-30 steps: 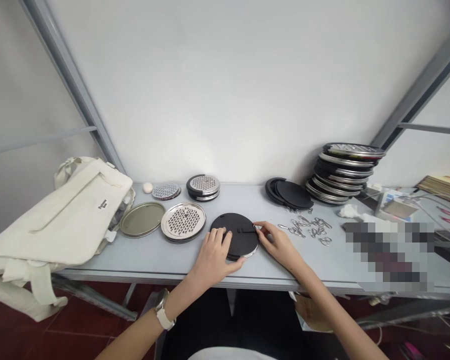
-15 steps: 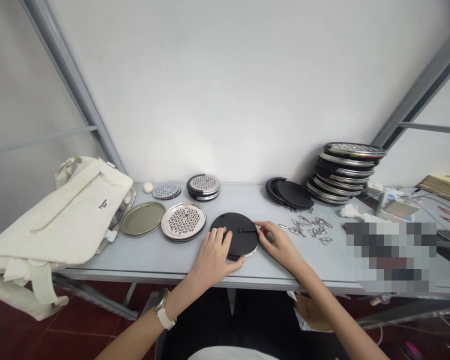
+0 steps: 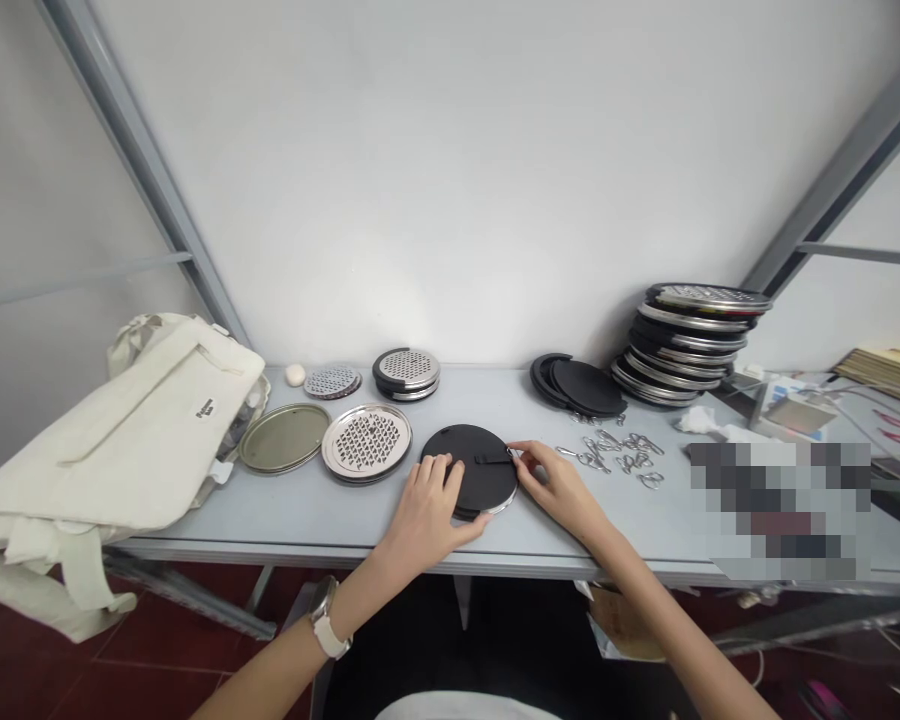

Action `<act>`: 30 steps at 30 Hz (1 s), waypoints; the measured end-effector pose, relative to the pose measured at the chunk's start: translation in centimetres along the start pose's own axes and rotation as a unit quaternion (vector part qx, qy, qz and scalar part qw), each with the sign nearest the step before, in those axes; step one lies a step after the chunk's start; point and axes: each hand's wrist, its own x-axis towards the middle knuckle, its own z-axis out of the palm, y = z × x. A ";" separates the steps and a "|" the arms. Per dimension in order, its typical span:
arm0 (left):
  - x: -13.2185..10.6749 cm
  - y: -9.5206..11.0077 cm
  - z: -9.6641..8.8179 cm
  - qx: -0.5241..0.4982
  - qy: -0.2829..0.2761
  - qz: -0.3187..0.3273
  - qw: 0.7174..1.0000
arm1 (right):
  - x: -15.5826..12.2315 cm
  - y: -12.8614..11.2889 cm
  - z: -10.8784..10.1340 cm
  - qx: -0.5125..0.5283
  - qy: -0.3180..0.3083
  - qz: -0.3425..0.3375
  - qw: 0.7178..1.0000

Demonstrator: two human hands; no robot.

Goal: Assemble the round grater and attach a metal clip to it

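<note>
A black round disc (image 3: 461, 445) with a silvery rim lies on the table close to its front edge. A narrow slot or strap runs from near its middle to the right rim. My left hand (image 3: 431, 505) grips it from the lower left, fingers bent on top and thumb at the front rim. At the right rim my right hand (image 3: 551, 485) is closed in a pinch round a small metal clip (image 3: 509, 452), mostly hidden by the fingertips. Several loose metal clips (image 3: 607, 445) lie to the right. To the left sits a round metal grater plate (image 3: 367, 442).
An olive round plate (image 3: 285, 438) and a cream bag (image 3: 135, 430) are at the left. Along the back stand smaller grater discs (image 3: 409, 370), black round covers (image 3: 589, 387) and a tall leaning stack of discs (image 3: 690, 345). A pixelated patch covers part of the right side.
</note>
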 end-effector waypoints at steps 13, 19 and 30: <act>0.0 0.0 0.1 -0.007 0.011 0.001 1.000 | -0.1 0.0 -0.1 0.008 -0.006 0.007 1.000; 0.0 0.0 0.0 -0.006 0.005 -0.001 1.000 | -0.1 -0.2 -0.1 0.001 0.003 -0.005 1.000; 0.0 0.0 0.0 -0.004 0.002 0.000 1.000 | -0.2 0.2 0.0 -0.003 0.007 -0.015 1.000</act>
